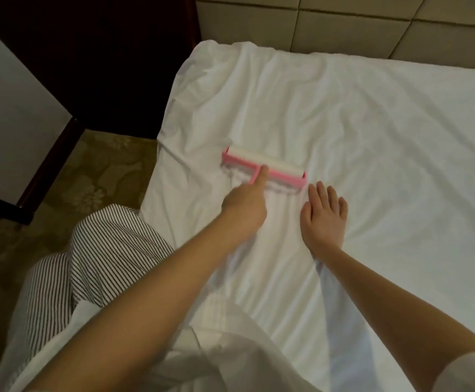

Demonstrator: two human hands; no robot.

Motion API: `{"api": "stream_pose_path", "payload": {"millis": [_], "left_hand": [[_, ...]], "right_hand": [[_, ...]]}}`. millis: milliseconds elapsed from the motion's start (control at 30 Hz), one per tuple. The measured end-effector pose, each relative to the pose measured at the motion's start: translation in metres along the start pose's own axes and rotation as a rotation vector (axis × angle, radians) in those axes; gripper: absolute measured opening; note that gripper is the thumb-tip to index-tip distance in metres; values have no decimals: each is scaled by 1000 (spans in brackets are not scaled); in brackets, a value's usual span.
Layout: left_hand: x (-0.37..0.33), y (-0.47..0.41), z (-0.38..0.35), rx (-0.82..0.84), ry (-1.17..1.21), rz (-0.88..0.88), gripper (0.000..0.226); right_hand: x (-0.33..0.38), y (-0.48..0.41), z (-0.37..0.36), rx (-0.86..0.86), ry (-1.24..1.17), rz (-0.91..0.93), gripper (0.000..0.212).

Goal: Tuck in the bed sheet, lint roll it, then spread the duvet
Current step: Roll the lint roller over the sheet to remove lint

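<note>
A pink lint roller (270, 164) with a wide white roll lies across the white bed sheet (372, 131), near the bed's left edge. My left hand (244, 206) grips its short pink handle, with the forefinger stretched along the handle up to the frame. Just to the right, my right hand (322, 215) rests flat on the sheet, fingers straight and spread. The sheet is creased around the roller and toward the bed's head. No duvet is in view.
A padded beige headboard (343, 24) runs along the far side. Dark wooden furniture (103, 66) stands left of the bed on patterned carpet (89, 176). My legs in striped trousers (89, 264) are at the bed's left edge.
</note>
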State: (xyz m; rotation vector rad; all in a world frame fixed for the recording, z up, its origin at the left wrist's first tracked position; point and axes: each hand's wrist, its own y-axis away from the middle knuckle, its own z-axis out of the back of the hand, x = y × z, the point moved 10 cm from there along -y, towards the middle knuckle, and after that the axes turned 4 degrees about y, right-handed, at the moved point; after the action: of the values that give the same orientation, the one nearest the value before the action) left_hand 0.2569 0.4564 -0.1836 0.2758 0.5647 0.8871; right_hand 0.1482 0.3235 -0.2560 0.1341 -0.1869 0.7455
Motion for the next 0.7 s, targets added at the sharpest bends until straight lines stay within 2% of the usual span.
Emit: {"api": "stream_pose_path", "payload": {"millis": [167,300,433,700], "left_hand": [[-24,-42,17,11,69,-13,76],[0,8,-6,42,93,39,69],[24,61,-30,168,94,62,68],[-20,-44,19,31,133,-18,66]], "right_hand": [[0,1,3,-32,-19,2,79],[0,0,4,-49,-28,6,77],[0,0,2,-25,-14,10,77],[-1,1,1,-26,-32,10,79]]}}
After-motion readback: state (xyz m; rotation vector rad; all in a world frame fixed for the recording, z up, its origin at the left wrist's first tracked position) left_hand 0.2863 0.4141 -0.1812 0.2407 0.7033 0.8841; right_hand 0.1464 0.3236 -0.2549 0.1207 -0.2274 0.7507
